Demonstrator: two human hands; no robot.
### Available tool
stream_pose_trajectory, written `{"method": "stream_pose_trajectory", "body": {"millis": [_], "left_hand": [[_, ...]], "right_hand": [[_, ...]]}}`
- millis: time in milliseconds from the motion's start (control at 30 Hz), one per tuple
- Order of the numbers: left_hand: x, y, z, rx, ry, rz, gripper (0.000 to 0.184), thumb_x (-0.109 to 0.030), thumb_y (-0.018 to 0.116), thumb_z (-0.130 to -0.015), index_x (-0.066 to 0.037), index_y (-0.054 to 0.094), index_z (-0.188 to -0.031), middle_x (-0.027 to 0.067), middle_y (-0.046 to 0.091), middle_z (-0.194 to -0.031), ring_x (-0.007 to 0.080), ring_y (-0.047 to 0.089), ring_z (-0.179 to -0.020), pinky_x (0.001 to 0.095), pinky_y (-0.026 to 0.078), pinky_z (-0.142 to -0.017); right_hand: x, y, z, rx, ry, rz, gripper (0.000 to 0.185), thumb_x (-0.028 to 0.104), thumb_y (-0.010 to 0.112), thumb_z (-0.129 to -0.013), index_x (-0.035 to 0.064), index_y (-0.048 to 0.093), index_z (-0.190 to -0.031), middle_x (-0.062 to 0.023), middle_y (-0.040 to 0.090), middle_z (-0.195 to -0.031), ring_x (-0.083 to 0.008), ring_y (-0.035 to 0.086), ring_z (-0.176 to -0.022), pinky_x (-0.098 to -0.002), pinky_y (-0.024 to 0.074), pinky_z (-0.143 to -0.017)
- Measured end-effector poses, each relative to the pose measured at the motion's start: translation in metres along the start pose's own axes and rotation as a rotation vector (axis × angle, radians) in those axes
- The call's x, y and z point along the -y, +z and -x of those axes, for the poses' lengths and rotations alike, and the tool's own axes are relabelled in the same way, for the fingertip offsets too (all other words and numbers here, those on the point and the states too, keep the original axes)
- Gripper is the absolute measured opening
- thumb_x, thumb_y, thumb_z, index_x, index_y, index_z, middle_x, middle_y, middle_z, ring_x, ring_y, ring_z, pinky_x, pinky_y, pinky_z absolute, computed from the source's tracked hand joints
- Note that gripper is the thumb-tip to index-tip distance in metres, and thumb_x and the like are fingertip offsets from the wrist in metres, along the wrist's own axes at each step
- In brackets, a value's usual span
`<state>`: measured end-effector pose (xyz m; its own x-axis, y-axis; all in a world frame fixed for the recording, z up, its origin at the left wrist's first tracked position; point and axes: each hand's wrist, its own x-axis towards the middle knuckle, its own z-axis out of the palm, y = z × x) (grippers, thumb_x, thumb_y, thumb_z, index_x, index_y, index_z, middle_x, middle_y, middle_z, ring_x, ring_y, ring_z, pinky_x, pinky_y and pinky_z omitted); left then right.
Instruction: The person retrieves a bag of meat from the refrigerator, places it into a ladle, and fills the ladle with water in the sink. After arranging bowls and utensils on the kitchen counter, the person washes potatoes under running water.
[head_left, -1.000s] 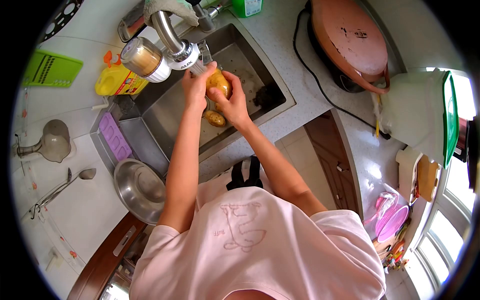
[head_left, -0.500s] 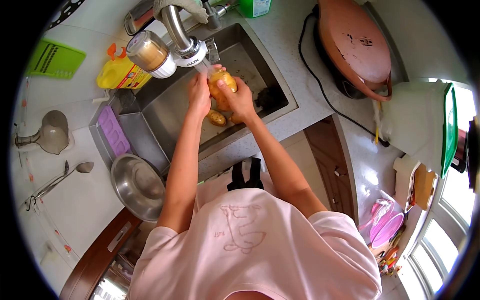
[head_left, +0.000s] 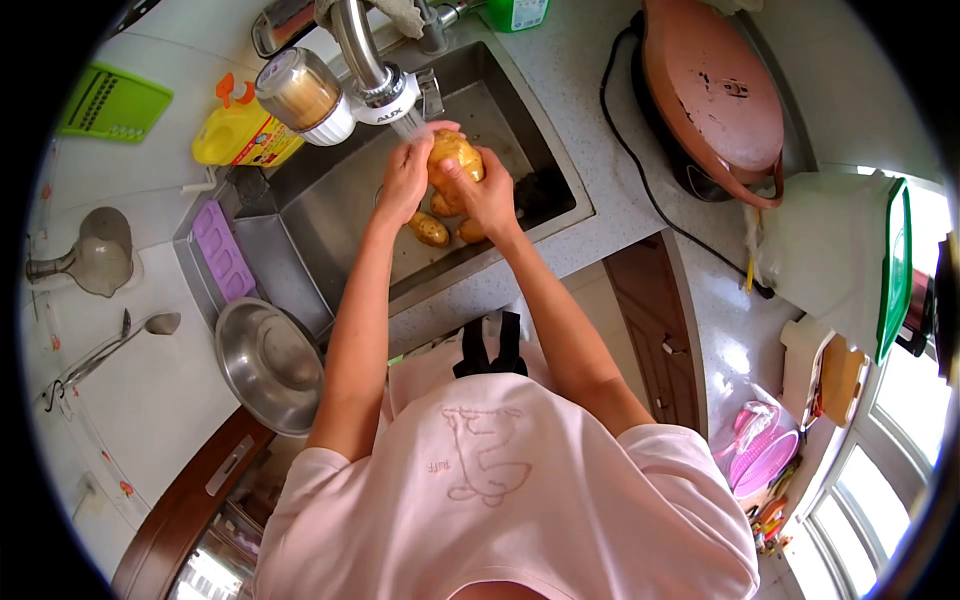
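Observation:
Over the sink point(head_left: 330, 225), my right hand point(head_left: 490, 198) grips a wet yellow potato point(head_left: 456, 152), its thumb lying across the front. On the potato's other side is my left hand point(head_left: 405, 182), its fingers curled round the upper edge and partly hidden. Water runs from the faucet's filter head point(head_left: 390, 105) beside the fingers of my left hand. Below the hands, another potato point(head_left: 429, 230) lies in the sink, with a further potato point(head_left: 471, 231) partly covered by my right wrist. Dark scraps point(head_left: 540, 198) sit at the sink's right side.
A metal bowl point(head_left: 270, 365) stands left of the sink near a purple tray point(head_left: 222, 250). The yellow bottle point(head_left: 245, 138) is behind it. On the right counter are a pink electric pan point(head_left: 715, 90), its black cord point(head_left: 640, 170) and a green-rimmed container point(head_left: 830, 260).
Both hands and the potato have shifted slightly right, and the potato is a little farther from the water stream. More of the potatoes beneath now shows. The view has moved slightly.

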<state>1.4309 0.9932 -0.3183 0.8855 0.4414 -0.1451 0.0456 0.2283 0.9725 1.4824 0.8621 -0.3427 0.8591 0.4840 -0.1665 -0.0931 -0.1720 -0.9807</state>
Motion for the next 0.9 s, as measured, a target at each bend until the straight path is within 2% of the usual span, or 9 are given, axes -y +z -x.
{"method": "stream_pose_trajectory", "body": {"millis": [67, 133, 267, 433, 533, 633, 767, 800, 900], "left_hand": [[0.002, 0.000, -0.002, 0.071, 0.036, 0.053, 0.037, -0.019, 0.031, -0.105, 0.002, 0.059, -0.119, 0.0127, 0.066, -0.111, 0.0202, 0.062, -0.103, 0.0337, 0.048, -0.097], [0.003, 0.000, 0.002, 0.069, 0.048, 0.002, 0.037, -0.018, 0.032, -0.104, 0.001, 0.060, -0.117, 0.0123, 0.065, -0.114, 0.0195, 0.060, -0.106, 0.0326, 0.045, -0.098], [0.014, 0.000, 0.004, -0.023, 0.117, -0.206, 0.038, -0.021, 0.032, -0.105, 0.001, 0.061, -0.116, 0.0123, 0.065, -0.114, 0.0192, 0.060, -0.106, 0.0318, 0.045, -0.098], [0.023, 0.004, 0.009, -0.108, 0.058, -0.046, 0.040, -0.025, 0.033, -0.106, 0.003, 0.062, -0.114, 0.0132, 0.066, -0.112, 0.0192, 0.061, -0.104, 0.0327, 0.047, -0.096], [0.023, 0.001, 0.010, -0.111, -0.005, 0.080, 0.041, -0.026, 0.035, -0.106, 0.003, 0.063, -0.114, 0.0146, 0.066, -0.112, 0.0208, 0.062, -0.105, 0.0342, 0.047, -0.097], [0.018, -0.005, 0.007, -0.023, -0.103, 0.286, 0.042, -0.031, 0.039, -0.104, 0.002, 0.061, -0.119, 0.0161, 0.065, -0.117, 0.0228, 0.061, -0.109, 0.0362, 0.047, -0.099], [0.001, 0.000, 0.012, 0.077, -0.234, 0.629, 0.050, -0.039, 0.043, -0.102, 0.000, 0.053, -0.132, 0.0174, 0.060, -0.129, 0.0253, 0.058, -0.116, 0.0390, 0.047, -0.099], [-0.003, 0.002, 0.015, 0.116, -0.216, 0.688, 0.055, -0.032, 0.058, -0.096, -0.003, 0.044, -0.141, 0.0136, 0.057, -0.130, 0.0232, 0.056, -0.117, 0.0365, 0.047, -0.098], [0.006, 0.001, 0.025, 0.041, -0.120, 0.213, 0.069, -0.019, 0.072, -0.086, -0.004, 0.038, -0.145, 0.0085, 0.057, -0.122, 0.0198, 0.056, -0.113, 0.0337, 0.048, -0.096]], "right_hand": [[-0.004, -0.003, -0.003, 0.024, 0.034, -0.063, 0.064, 0.051, 0.075, -0.081, -0.0038, 0.063, -0.111, -0.0178, 0.069, -0.091, -0.0225, 0.067, -0.082, -0.0340, 0.0523, -0.076], [0.001, -0.006, -0.002, 0.038, 0.048, -0.099, 0.059, 0.048, 0.073, -0.084, -0.0048, 0.064, -0.109, -0.0150, 0.069, -0.089, -0.0185, 0.064, -0.080, -0.0322, 0.0518, -0.075], [-0.007, -0.006, -0.002, 0.054, 0.090, -0.123, 0.059, 0.049, 0.074, -0.083, -0.0051, 0.065, -0.106, -0.0147, 0.069, -0.087, -0.0180, 0.063, -0.079, -0.0320, 0.0518, -0.074], [-0.004, -0.006, 0.002, 0.076, 0.136, -0.080, 0.060, 0.050, 0.075, -0.081, -0.0048, 0.066, -0.104, -0.0139, 0.068, -0.086, -0.0174, 0.063, -0.077, -0.0322, 0.0520, -0.072], [-0.016, -0.005, -0.001, 0.136, 0.134, -0.062, 0.055, 0.045, 0.072, -0.087, -0.0047, 0.064, -0.109, -0.0088, 0.066, -0.090, -0.0128, 0.062, -0.076, -0.0290, 0.0527, -0.064], [-0.017, -0.002, 0.000, 0.171, 0.217, -0.283, 0.061, 0.054, 0.069, -0.086, -0.0046, 0.065, -0.105, -0.0113, 0.068, -0.087, -0.0171, 0.064, -0.073, -0.0312, 0.0535, -0.065], [0.002, -0.007, -0.001, 0.390, 0.452, -0.640, 0.061, 0.058, 0.055, -0.094, -0.0011, 0.061, -0.109, -0.0099, 0.067, -0.086, -0.0210, 0.067, -0.068, -0.0361, 0.0574, -0.055], [0.001, -0.005, -0.003, 0.415, 0.473, -0.676, 0.062, 0.059, 0.052, -0.095, 0.0001, 0.059, -0.110, -0.0097, 0.066, -0.085, -0.0220, 0.067, -0.067, -0.0375, 0.0580, -0.053], [0.000, -0.001, -0.009, 0.426, 0.535, -0.654, 0.064, 0.061, 0.047, -0.096, -0.0005, 0.061, -0.108, -0.0127, 0.067, -0.084, -0.0249, 0.068, -0.067, -0.0394, 0.0575, -0.054]]}}
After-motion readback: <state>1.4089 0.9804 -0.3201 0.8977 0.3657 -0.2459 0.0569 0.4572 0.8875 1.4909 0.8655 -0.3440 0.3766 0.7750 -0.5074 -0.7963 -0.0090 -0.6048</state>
